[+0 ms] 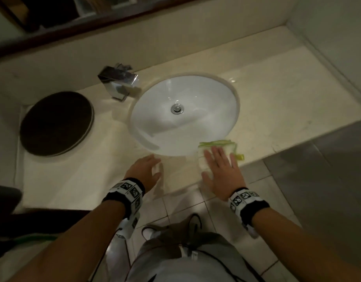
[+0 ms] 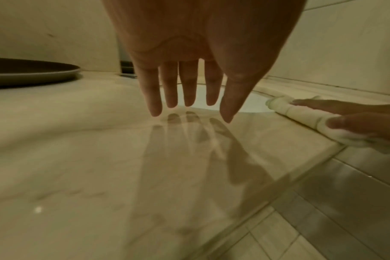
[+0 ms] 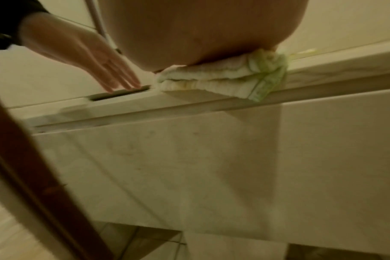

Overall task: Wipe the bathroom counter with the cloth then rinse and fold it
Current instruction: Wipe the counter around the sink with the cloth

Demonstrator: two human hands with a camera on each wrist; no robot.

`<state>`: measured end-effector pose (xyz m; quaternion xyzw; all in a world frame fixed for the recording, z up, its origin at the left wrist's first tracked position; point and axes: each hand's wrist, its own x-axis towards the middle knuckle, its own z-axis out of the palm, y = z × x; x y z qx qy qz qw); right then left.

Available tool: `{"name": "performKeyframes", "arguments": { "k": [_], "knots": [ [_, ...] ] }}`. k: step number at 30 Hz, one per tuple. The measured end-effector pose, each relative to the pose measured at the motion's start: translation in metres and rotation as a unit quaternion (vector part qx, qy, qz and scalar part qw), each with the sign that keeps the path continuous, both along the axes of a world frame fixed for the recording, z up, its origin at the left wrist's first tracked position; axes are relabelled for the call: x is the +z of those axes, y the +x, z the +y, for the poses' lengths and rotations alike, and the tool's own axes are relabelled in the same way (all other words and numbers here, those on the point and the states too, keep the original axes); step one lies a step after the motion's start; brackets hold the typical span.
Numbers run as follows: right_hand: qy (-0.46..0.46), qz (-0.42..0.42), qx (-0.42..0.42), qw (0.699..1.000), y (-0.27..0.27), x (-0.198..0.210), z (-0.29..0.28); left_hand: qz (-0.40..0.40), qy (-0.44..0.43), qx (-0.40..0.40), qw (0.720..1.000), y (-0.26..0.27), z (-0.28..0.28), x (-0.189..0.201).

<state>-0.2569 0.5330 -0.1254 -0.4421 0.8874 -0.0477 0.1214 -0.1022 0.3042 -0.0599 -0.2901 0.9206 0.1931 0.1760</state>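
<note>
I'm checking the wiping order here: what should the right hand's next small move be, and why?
Probably slide the cloth rightward along the counter. The right hand presses it flat at the front edge beside the sink, part overhanging, and that broad stretch lies just beyond it. The left hand hovers open.

Dim, warm yellowish light. My left hand [image 2: 189, 58] throws a soft shadow on the glossy beige stone counter [image 2: 78, 158]. My wrist views bend at the edges; the right one is motion-blurred.
</note>
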Motion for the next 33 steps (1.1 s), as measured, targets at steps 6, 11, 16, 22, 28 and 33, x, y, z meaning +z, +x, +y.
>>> {"name": "performKeyframes", "arguments": {
  "k": [6, 11, 16, 22, 28, 33],
  "knots": [
    [0.057, -0.012, -0.085, 0.995, -0.05, 0.011, 0.033, -0.113, 0.027, -0.11, 0.987, -0.049, 0.041, -0.009],
    [0.048, -0.019, -0.157, 0.986, -0.024, 0.007, 0.005, -0.141, 0.003, -0.143, 0.98, -0.056, 0.046, -0.014],
    [0.047, -0.022, -0.065, 0.997, 0.013, 0.007, -0.034, -0.153, 0.013, -0.126, 0.98, -0.061, 0.046, -0.015],
    [0.029, -0.025, -0.022, 0.999, 0.023, 0.002, -0.046, -0.143, 0.02, -0.109, 0.983, -0.057, 0.046, -0.019],
    [-0.008, -0.017, -0.026, 0.999, -0.013, 0.002, -0.02, -0.138, 0.028, -0.108, 0.984, -0.057, 0.045, -0.016],
    [0.0, -0.007, -0.075, 0.997, -0.058, 0.004, 0.009, -0.137, 0.032, -0.103, 0.985, -0.057, 0.045, -0.016]
  ]
}}
